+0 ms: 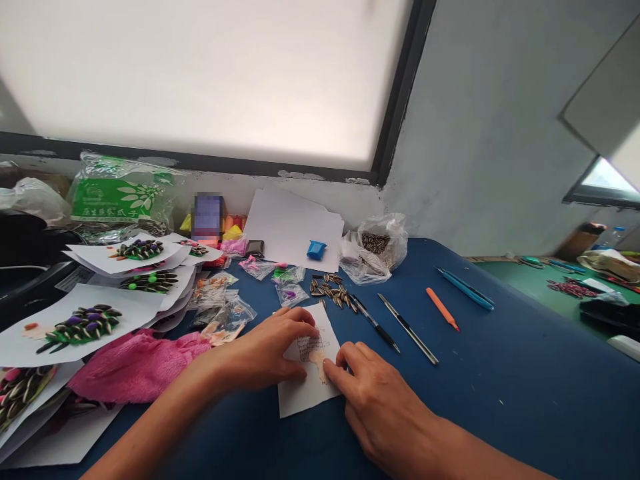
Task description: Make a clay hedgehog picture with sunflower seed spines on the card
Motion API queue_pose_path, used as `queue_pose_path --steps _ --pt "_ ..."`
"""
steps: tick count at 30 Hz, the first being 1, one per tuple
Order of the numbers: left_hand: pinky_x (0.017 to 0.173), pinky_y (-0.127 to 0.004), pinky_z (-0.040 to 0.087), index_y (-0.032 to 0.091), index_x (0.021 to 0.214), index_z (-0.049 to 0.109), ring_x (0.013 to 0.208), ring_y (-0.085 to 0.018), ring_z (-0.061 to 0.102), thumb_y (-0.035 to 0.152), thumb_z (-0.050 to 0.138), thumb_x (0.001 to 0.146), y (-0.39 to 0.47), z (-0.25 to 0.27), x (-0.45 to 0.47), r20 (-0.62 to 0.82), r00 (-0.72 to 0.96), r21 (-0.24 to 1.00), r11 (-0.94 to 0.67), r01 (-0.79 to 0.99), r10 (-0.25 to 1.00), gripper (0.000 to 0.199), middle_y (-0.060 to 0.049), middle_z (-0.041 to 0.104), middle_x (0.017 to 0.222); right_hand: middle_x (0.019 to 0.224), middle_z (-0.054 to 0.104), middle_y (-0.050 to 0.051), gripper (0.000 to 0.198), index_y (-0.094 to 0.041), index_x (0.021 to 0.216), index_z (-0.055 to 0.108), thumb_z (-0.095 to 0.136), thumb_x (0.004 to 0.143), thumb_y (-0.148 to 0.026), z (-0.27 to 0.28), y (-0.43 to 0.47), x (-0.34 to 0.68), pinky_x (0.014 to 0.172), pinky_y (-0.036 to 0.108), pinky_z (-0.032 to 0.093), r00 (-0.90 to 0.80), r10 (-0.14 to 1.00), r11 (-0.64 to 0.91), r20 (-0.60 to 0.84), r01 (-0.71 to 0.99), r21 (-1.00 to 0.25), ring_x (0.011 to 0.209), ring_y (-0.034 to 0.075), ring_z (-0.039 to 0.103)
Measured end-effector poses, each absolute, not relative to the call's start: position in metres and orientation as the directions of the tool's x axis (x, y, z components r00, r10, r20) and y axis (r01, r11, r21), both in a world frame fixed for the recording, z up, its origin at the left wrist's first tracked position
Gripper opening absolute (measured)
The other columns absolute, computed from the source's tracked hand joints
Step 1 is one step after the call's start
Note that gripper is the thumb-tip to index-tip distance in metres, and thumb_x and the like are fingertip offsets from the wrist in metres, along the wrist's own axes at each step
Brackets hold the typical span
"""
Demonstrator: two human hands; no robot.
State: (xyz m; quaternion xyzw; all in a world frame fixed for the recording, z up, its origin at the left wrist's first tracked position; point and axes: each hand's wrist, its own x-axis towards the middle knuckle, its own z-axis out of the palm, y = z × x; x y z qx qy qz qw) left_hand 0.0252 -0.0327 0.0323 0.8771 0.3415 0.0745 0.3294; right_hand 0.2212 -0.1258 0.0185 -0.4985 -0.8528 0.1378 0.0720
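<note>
A small white paper card [300,400] lies on the blue table in front of me, with handwriting or drawn lines and a flattened piece of peach-coloured clay [318,363] on it. My left hand [273,350] rests over the card's left side, thumb and fingers apart, holding nothing. With its index fingertip, my right hand [380,393] touches the clay from the right; the other fingers are bent and partly hidden, and nothing shows in them. Just beyond the card lies a loose pile of sunflower seeds [333,291].
To the right lie a black pen [375,323], a metallic pen-like stick [407,328], an orange marker [442,309] and a blue pen-like tool [465,288]. Seed-decorated sheets [145,300] and a pink cloth [145,367] crowd the left. Behind are clay packets [290,293] and a seed bag [375,247].
</note>
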Motion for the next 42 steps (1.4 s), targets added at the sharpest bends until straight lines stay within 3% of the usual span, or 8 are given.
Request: queue_pose_path --steps 5,16,30,38,42 --pt "0.108 -0.039 0.036 0.021 0.117 0.064 0.124 -0.027 0.046 0.013 0.064 0.066 -0.033 0.034 0.026 -0.111 0.750 0.611 -0.550 0.569 0.652 0.052 -0.006 0.055 0.129 0.105 0.052 0.009 0.036 -0.016 0.112 0.057 0.042 0.082 -0.002 0.027 -0.127 0.223 0.084 0.034 0.044 -0.459 0.888 0.412 -0.039 0.830 -0.377 0.093 0.020 0.048" --pt "0.108 -0.040 0.036 0.023 0.117 0.064 0.126 -0.028 0.044 0.015 0.065 0.066 -0.033 0.031 0.024 -0.096 0.751 0.631 -0.544 0.554 0.653 0.051 -0.004 0.055 0.130 0.104 0.051 0.008 0.035 -0.018 0.108 0.059 0.044 0.080 -0.002 0.024 -0.124 0.225 0.079 0.031 0.044 -0.497 0.867 0.459 -0.041 0.827 -0.324 0.090 0.019 0.048" --pt "0.109 -0.038 0.035 0.022 0.114 0.065 0.126 -0.027 0.044 0.014 0.065 0.067 -0.033 0.033 0.025 -0.109 0.751 0.624 -0.543 0.561 0.651 0.048 -0.005 0.055 0.128 0.102 0.053 0.007 0.036 -0.018 0.112 0.058 0.041 0.083 -0.002 0.031 -0.124 0.230 0.084 0.031 0.045 -0.496 0.868 0.443 -0.018 0.792 -0.419 0.091 0.018 0.051" --pt "0.109 -0.039 0.034 0.022 0.114 0.064 0.125 -0.027 0.044 0.014 0.063 0.067 -0.033 0.031 0.024 -0.088 0.759 0.633 -0.552 0.543 0.646 0.048 -0.005 0.054 0.127 0.103 0.053 0.012 0.035 -0.013 0.116 0.057 0.039 0.088 -0.004 0.020 -0.123 0.221 0.076 0.036 0.046 -0.537 0.843 0.517 -0.039 0.828 -0.218 0.087 0.022 0.048" --pt "0.108 -0.039 0.035 0.022 0.117 0.063 0.125 -0.027 0.043 0.014 0.063 0.067 -0.035 0.034 0.025 -0.113 0.752 0.620 -0.546 0.564 0.649 0.051 -0.006 0.054 0.129 0.103 0.053 0.009 0.035 -0.015 0.112 0.056 0.042 0.083 -0.001 0.024 -0.123 0.224 0.078 0.033 0.045 -0.505 0.863 0.482 -0.004 0.826 -0.292 0.087 0.019 0.049"
